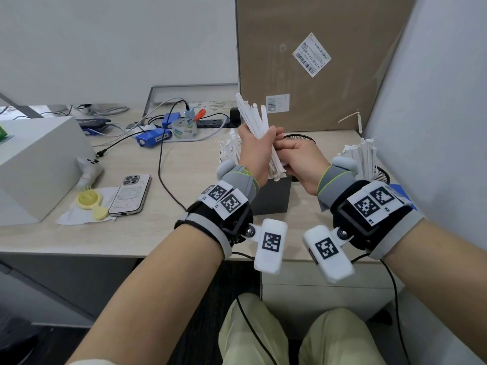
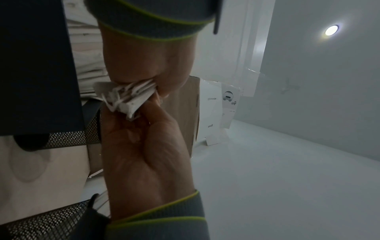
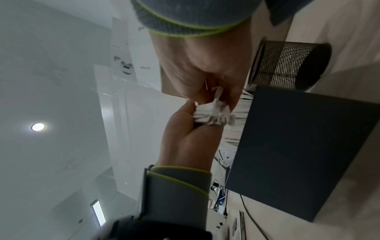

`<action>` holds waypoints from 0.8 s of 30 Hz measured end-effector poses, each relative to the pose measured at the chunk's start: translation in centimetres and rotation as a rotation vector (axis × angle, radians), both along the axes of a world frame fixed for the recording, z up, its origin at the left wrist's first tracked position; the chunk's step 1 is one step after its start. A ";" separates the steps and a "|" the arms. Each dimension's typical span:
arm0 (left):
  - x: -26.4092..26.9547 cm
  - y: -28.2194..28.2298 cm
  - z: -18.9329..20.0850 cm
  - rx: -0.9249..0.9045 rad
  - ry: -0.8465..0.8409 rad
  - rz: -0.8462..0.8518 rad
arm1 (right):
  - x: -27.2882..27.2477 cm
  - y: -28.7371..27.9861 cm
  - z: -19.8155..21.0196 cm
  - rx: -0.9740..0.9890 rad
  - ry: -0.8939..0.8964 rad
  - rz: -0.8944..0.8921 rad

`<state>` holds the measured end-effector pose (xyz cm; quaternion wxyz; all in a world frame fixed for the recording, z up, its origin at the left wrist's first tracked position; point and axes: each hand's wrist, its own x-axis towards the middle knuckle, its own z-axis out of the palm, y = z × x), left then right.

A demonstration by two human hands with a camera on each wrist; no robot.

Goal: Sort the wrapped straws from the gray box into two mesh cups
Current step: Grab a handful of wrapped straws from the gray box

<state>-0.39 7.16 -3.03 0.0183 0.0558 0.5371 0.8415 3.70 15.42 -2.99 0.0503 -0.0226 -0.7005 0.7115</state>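
Above the dark gray box (image 1: 274, 198), my left hand (image 1: 259, 143) grips a bundle of white wrapped straws (image 1: 251, 117) that fans upward. My right hand (image 1: 290, 162) pinches the bundle's lower end from the right. The left wrist view shows the crumpled straw ends (image 2: 125, 97) between the left hand (image 2: 144, 151) and the right hand (image 2: 148, 65). In the right wrist view the same straw ends (image 3: 213, 113) sit beside the box (image 3: 298, 146). One black mesh cup (image 1: 299, 138) stands behind the hands. Another mesh cup (image 1: 380, 176) at the right holds straws (image 1: 361, 156).
More wrapped straws (image 1: 229, 151) stick up behind my left hand. A large cardboard box (image 1: 316, 61) stands at the back. A phone (image 1: 130, 193), cables, blue devices (image 1: 152, 137) and a tape roll (image 1: 184, 129) lie to the left, beside a white block (image 1: 39, 164).
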 end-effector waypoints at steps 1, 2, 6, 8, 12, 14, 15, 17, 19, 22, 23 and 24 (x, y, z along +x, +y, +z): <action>-0.1 -0.1 -0.1 0.015 -0.003 0.010 | 0.1 0.0 0.1 0.020 -0.006 0.010; -0.3 -0.2 -0.1 0.034 -0.010 0.018 | 0.2 0.0 0.3 0.030 -0.013 0.021; -1.1 -1.1 0.3 0.156 -0.050 0.044 | 0.2 0.0 -0.1 -0.149 -0.063 -0.030; -1.4 -1.7 0.9 0.282 -0.066 0.046 | -0.1 0.2 -0.2 -0.408 -0.163 -0.040; -1.1 -2.1 1.4 0.368 -0.041 -0.001 | -0.4 -0.1 -0.2 -0.682 -0.300 0.122; -0.7 -1.6 1.1 0.315 -0.013 -0.006 | -0.2 -0.8 0.2 -0.816 -0.266 0.200; -0.5 -1.4 1.0 0.285 -0.002 -0.005 | -0.3 -1.0 0.2 -0.854 -0.250 0.218; -0.2 -1.1 0.7 0.220 -0.002 -0.010 | -0.5 -1.4 0.4 -0.855 -0.238 0.199; 0.1 -1.1 0.5 0.161 -0.027 -0.020 | -0.7 -1.3 0.2 -0.820 -0.226 0.185; 0.2 -1.2 0.5 0.131 -0.039 -0.032 | -0.7 -0.9 0.0 -0.719 -0.231 0.253; 0.2 -1.3 0.6 0.124 -0.031 -0.037 | -0.9 -0.5 0.0 -0.646 -0.247 0.250; 0.0 -1.5 0.5 0.110 -0.022 -0.044 | -1.1 -0.1 0.3 -0.549 -0.264 0.223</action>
